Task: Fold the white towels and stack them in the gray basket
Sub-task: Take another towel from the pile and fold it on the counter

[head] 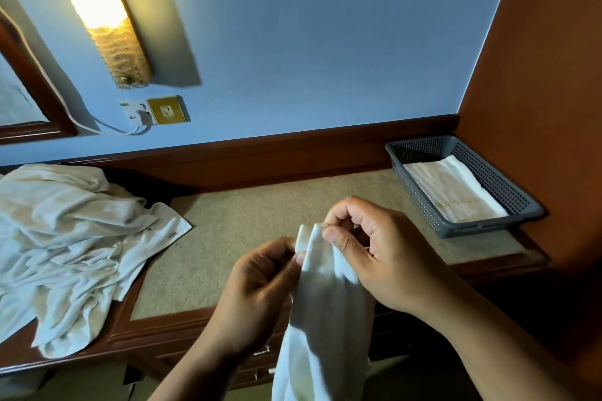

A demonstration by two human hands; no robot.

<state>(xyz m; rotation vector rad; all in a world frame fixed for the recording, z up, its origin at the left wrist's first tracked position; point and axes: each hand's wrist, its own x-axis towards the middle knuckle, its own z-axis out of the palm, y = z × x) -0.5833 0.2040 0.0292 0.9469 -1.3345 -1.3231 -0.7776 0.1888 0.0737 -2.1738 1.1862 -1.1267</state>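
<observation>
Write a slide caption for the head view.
Left hand and right hand pinch the top edge of a hanging white towel; unfolded pile at left, one folded towel in the gray basket.

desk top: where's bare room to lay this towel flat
The beige middle of the desk top is bare, between the unfolded towel pile on the left and the gray basket at the right. The left end is crowded by the pile; the basket holds a folded towel.

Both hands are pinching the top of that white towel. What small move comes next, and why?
The left hand and right hand pinch the hanging towel close together, so it droops bunched. Probably they should draw apart along its top edge to spread it.
</observation>
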